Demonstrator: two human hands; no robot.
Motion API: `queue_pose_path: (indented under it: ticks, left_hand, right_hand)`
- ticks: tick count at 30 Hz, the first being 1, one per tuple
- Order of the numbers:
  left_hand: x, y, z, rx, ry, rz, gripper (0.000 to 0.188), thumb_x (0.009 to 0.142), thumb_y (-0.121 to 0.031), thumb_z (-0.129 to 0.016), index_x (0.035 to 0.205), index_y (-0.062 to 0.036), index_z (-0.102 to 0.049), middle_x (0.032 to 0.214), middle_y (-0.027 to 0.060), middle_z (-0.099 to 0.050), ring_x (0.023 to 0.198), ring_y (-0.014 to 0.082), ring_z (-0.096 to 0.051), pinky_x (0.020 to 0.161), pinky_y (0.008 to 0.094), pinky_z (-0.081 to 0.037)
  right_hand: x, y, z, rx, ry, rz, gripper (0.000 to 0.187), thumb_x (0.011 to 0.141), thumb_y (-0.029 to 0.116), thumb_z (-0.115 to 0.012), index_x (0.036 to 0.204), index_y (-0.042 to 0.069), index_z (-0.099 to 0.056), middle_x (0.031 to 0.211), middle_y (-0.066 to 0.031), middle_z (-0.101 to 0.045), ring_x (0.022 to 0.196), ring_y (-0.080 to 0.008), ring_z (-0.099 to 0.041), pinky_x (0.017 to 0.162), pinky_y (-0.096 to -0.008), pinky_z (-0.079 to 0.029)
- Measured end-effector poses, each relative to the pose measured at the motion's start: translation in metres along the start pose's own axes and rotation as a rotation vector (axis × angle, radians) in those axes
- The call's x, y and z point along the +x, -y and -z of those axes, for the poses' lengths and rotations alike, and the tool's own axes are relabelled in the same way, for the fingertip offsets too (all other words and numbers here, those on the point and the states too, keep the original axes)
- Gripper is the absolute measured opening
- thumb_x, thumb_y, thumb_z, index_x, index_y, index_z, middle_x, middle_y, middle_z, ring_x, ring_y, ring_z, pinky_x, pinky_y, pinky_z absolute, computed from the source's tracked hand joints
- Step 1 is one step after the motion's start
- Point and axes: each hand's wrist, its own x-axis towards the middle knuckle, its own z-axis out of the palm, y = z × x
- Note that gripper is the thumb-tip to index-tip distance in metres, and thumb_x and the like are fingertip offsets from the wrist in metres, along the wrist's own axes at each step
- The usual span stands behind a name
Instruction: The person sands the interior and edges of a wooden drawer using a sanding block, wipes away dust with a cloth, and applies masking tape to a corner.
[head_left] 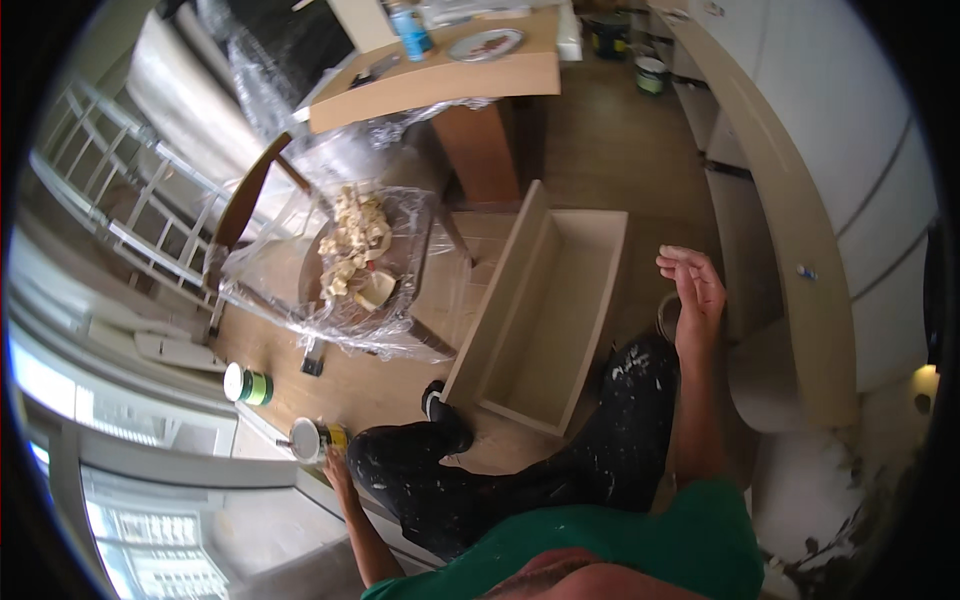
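Observation:
At the lower left, my left hand (340, 470) is closed at the side of a paint can (334, 437) with a white top and a yellow and dark label. A thin brush handle (284, 443) sticks out beyond the can's far side. My right hand (696, 290) is raised at the right above my knee, its fingers loosely bent and partly apart, with nothing visible in them. Between my legs and the table lies a long, pale, open-topped wooden drawer (545, 320) on the floor. Its near end reaches close to my feet.
A chair (250, 195) wrapped in clear plastic bears a heap of crumpled cream material (358, 235). Beyond stands a wooden table (480, 80) with a plate (486, 44) and a blue bottle (410, 32). A green-labelled can (248, 384) stands left; a ladder (150, 190) lies behind; a counter (770, 190) runs along the right.

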Motion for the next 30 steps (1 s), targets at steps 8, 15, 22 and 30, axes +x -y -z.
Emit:
queue_pose_path:
  ticks: [8,15,22,30]
  left_hand:
    - [-0.134,0.056,-0.119,0.117,0.497,0.620,0.035,0.107,-0.025,-0.052,0.126,0.0021,-0.065,0.103,0.0129,-0.074,0.089,0.0212,-0.070,0.080,0.0350,-0.057]
    - [-0.161,0.029,-0.133,0.241,0.581,0.670,0.035,0.107,-0.025,-0.052,0.125,0.0021,-0.065,0.104,0.0132,-0.074,0.089,0.0211,-0.070,0.080,0.0348,-0.057]
    - [-0.172,0.001,-0.131,0.256,0.604,0.669,0.035,0.108,-0.025,-0.052,0.125,0.0021,-0.065,0.105,0.0135,-0.074,0.090,0.0210,-0.070,0.081,0.0347,-0.057]
    - [-0.174,-0.006,-0.110,0.153,0.499,0.578,0.034,0.108,-0.025,-0.052,0.124,0.0020,-0.065,0.106,0.0139,-0.074,0.090,0.0208,-0.070,0.081,0.0346,-0.057]
  right_hand:
    - [-0.253,-0.156,0.208,-0.530,-0.581,-0.703,0.026,0.103,0.025,-0.063,0.108,0.002,-0.073,0.095,-0.0055,-0.073,0.086,-0.0132,-0.068,0.078,-0.0278,-0.053]
    - [-0.441,-0.220,0.261,-0.786,-0.788,-1.223,0.025,0.094,0.022,-0.063,0.103,0.002,-0.076,0.097,-0.0140,-0.076,0.084,-0.0189,-0.071,0.077,-0.0349,-0.055]
    - [-0.524,-0.289,0.243,-1.389,0.077,-1.014,0.036,0.086,0.032,-0.072,0.109,0.004,-0.071,0.106,-0.0213,-0.072,0.098,-0.0421,-0.069,0.087,-0.0499,-0.056]
    - [-0.464,-0.266,0.178,-1.454,-0.261,-1.353,0.057,0.082,0.043,-0.081,0.120,0.005,-0.061,0.121,-0.0202,-0.065,0.114,-0.0399,-0.064,0.098,-0.0470,-0.052]
